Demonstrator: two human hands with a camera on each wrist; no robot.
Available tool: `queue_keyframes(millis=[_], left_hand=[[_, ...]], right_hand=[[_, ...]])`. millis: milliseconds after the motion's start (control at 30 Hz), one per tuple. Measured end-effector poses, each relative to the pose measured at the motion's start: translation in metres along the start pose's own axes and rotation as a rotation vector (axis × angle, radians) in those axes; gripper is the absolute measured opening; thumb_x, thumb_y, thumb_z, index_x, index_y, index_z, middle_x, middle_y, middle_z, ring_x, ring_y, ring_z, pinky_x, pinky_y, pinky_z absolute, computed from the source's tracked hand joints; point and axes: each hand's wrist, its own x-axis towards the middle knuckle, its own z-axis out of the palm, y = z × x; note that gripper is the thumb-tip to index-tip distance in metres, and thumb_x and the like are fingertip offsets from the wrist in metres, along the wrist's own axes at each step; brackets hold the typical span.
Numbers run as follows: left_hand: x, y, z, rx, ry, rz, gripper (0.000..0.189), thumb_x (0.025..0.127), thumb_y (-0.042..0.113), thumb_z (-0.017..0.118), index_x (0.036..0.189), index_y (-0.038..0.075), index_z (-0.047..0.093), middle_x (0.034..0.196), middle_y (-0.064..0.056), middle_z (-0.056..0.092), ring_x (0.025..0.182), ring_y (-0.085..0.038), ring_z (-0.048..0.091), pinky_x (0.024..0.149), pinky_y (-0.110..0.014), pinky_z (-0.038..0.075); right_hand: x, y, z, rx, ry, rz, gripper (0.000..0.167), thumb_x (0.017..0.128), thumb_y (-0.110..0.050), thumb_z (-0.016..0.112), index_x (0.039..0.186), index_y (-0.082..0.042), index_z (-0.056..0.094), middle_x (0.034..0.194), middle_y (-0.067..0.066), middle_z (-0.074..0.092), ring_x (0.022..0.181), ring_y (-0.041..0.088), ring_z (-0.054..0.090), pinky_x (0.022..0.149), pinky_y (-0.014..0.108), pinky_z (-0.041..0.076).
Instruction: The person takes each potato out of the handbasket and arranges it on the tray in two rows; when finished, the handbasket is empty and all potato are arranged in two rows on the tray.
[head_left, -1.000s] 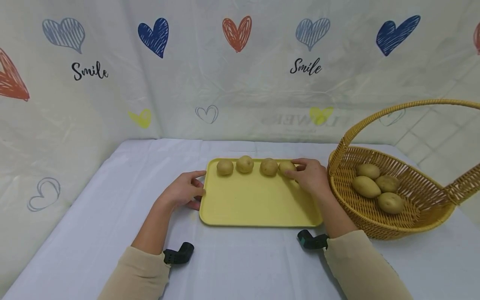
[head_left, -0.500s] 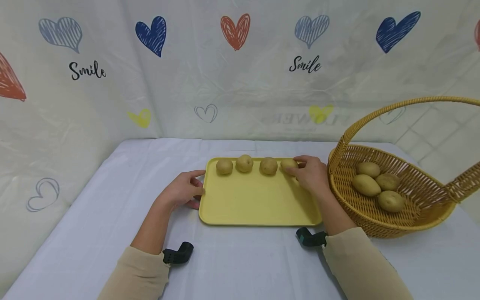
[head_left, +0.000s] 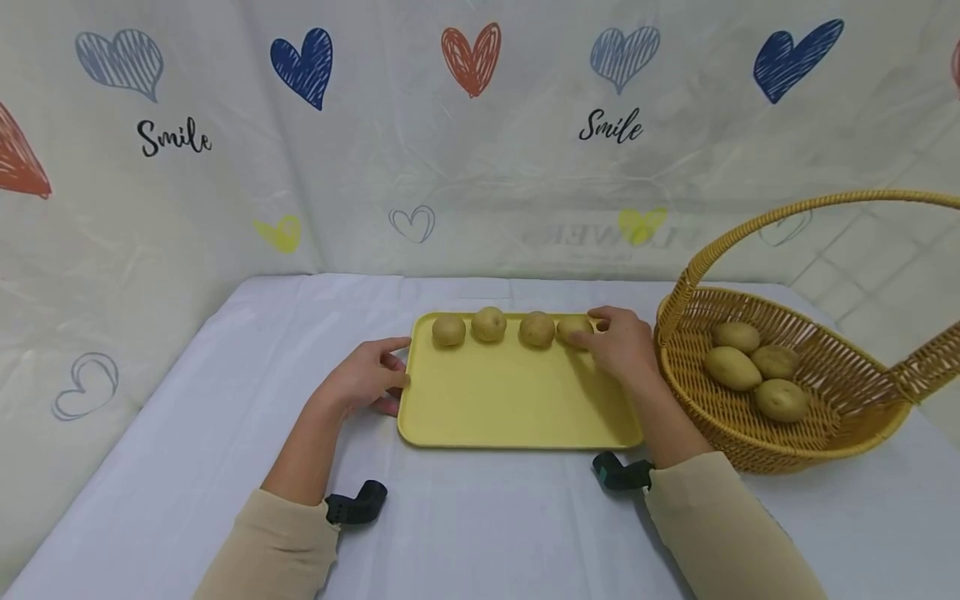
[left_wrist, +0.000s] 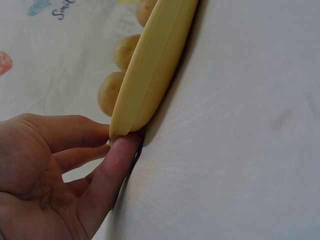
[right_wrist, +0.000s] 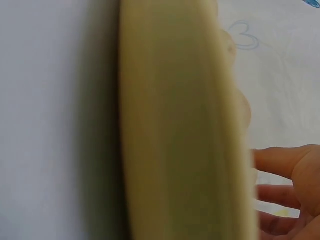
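Four or more is not a count I give, so several potatoes lie in a row along the far edge of a yellow tray (head_left: pixel 517 400). My right hand (head_left: pixel 624 346) holds the rightmost potato (head_left: pixel 573 327) between thumb and fingers, partly covering it. Beside it, touching or nearly so, is another potato (head_left: pixel 537 329). My left hand (head_left: pixel 363 375) touches the tray's left edge with spread fingertips. In the left wrist view, the thumb (left_wrist: pixel 112 167) and index finger meet the tray's end (left_wrist: pixel 145 85). The tray hides the right fingertips in the right wrist view.
A wicker basket (head_left: pixel 738 450) with a tall handle stands right of the tray, close to my right forearm. Several potatoes (head_left: pixel 732 369) lie inside it. A white cloth (head_left: pixel 480 525) covers the table, and a heart-printed sheet (head_left: pixel 360 167) hangs behind.
The rightmost potato shifts slightly right, then back left towards its neighbour, with my right hand on it. My left hand stays at the tray's edge.
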Motion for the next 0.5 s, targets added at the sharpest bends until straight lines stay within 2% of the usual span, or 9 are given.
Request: queue_keyframes(millis=[233, 500], left_hand=[[0.0, 0.002, 0.0, 0.003, -0.006, 0.003, 0.074, 0.096, 0.004, 0.062, 0.163, 0.014, 0.033, 0.121, -0.015, 0.053, 0.091, -0.022, 0.067, 0.067, -0.032, 0.064], [0.001, 0.001, 0.001, 0.005, -0.006, 0.006, 0.073, 0.097, 0.004, 0.062, 0.163, 0.014, 0.033, 0.122, -0.015, 0.053, 0.092, -0.022, 0.068, 0.069, -0.033, 0.064]], right_hand=[[-0.003, -0.004, -0.007, 0.004, 0.044, -0.045, 0.06, 0.099, -0.031, 0.067, 0.149, -0.001, 0.053, 0.14, 0.031, 0.058, 0.127, 0.048, 0.056, 0.105, 0.057, 0.049], [-0.012, -0.014, -0.016, 0.072, 0.08, -0.138, 0.055, 0.1, -0.028, 0.065, 0.149, -0.005, 0.054, 0.135, 0.027, 0.063, 0.124, 0.044, 0.062, 0.097, 0.054, 0.056]])
